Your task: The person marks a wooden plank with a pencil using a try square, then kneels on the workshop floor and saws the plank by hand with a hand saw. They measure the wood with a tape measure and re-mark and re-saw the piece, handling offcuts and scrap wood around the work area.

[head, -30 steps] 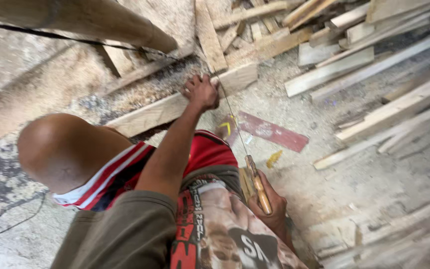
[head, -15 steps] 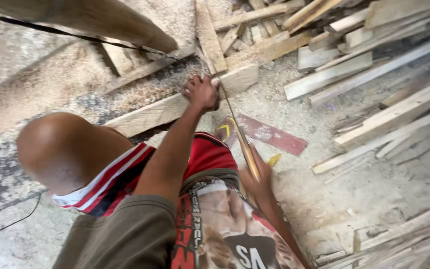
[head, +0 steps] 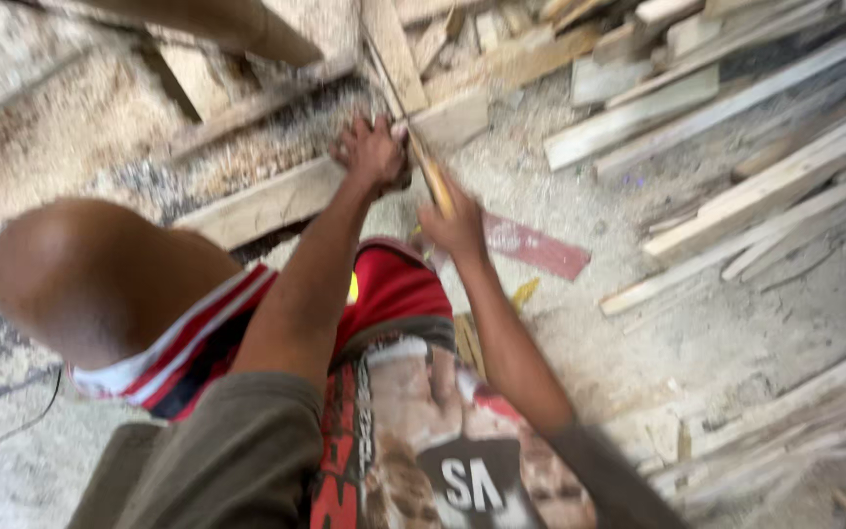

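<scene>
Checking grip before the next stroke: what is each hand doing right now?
Left hand: pressed down on the wooden plank.
Right hand: closed around the saw handle.
</scene>
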